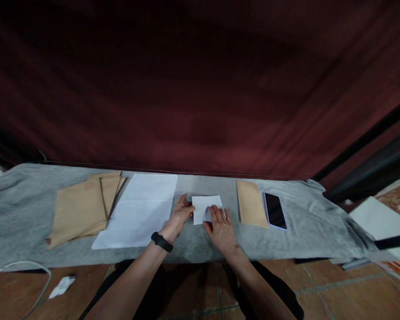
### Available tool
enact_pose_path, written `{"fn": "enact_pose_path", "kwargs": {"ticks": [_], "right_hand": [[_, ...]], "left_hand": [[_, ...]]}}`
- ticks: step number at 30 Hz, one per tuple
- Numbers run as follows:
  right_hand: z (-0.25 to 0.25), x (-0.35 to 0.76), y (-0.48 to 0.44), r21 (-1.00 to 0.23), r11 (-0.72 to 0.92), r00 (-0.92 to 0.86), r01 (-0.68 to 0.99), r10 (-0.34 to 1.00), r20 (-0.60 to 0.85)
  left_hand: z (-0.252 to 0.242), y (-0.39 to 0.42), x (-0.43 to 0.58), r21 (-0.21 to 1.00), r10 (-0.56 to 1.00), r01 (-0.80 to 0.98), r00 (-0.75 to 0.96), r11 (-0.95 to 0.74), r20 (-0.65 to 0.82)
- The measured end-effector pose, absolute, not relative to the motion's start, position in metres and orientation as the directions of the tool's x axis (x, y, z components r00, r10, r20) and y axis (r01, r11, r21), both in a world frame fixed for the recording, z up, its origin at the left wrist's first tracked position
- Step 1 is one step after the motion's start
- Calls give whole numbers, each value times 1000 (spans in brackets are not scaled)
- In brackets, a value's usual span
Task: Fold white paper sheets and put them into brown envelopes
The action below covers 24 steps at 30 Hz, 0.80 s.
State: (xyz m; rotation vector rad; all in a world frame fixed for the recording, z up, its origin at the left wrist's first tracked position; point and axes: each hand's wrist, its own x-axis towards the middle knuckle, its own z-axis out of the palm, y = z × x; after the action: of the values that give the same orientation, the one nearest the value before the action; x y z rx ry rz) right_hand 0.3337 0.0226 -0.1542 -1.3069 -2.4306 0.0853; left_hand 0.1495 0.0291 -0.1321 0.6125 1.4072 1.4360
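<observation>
A small white folded sheet of paper (202, 202) lies on the grey cloth in front of me. My left hand (180, 210), with a black band on the wrist, grips the sheet's left edge between thumb and fingers. Across its right part rests my right hand (220, 226), fingers stretched out and pressing on the paper, which hides that side. Left of my hands is a stack of larger white paper sheets (143, 204) with a crease across it. To the right lies a brown paper envelope (251, 203).
Several brown paper envelopes or bags (80, 206) are piled at the left. A phone (275, 210) with a dark screen lies right of the single envelope. The grey cloth (306, 213) covers a narrow table against a dark red curtain (200, 89). A white cable (48, 273) hangs at the lower left.
</observation>
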Motion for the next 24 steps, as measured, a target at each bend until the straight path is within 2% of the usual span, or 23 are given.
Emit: {"fn": "enact_pose_path", "kwargs": {"ticks": [2, 7, 11, 13, 15, 17, 19, 21, 24], "right_hand": [[-150, 333, 26, -242, 554, -491, 797, 827, 276], [-133, 342, 37, -315, 617, -543, 721, 786, 295], [-122, 346, 34, -386, 673, -586, 631, 740, 330], [-120, 345, 33, -474, 635, -537, 610, 771, 341], [-118, 345, 37, -654, 534, -422, 536, 840, 340], [-118, 345, 43, -870, 349, -229, 349, 932, 282], [-119, 345, 48, -988, 150, -71, 48, 987, 146], [-124, 343, 48, -975, 4, -23, -223, 1000, 9], [-133, 341, 42, -913, -141, -60, -383, 990, -127]], "left_hand": [[-124, 27, 154, 926, 880, -317, -355, 203, -315], [-105, 23, 158, 949, 925, -311, -341, 58, -169], [-99, 23, 155, 927, 936, -371, -308, 49, -173], [-96, 24, 155, 912, 953, -406, -251, 55, -169], [-95, 23, 155, 907, 962, -418, -223, 53, -160], [-97, 22, 156, 919, 946, -386, -262, 77, -189], [-103, 19, 161, 928, 915, -336, -303, 159, -267], [-112, 17, 167, 914, 903, -338, -279, 225, -326], [-126, 18, 175, 898, 925, -391, -227, 200, -304]]}}
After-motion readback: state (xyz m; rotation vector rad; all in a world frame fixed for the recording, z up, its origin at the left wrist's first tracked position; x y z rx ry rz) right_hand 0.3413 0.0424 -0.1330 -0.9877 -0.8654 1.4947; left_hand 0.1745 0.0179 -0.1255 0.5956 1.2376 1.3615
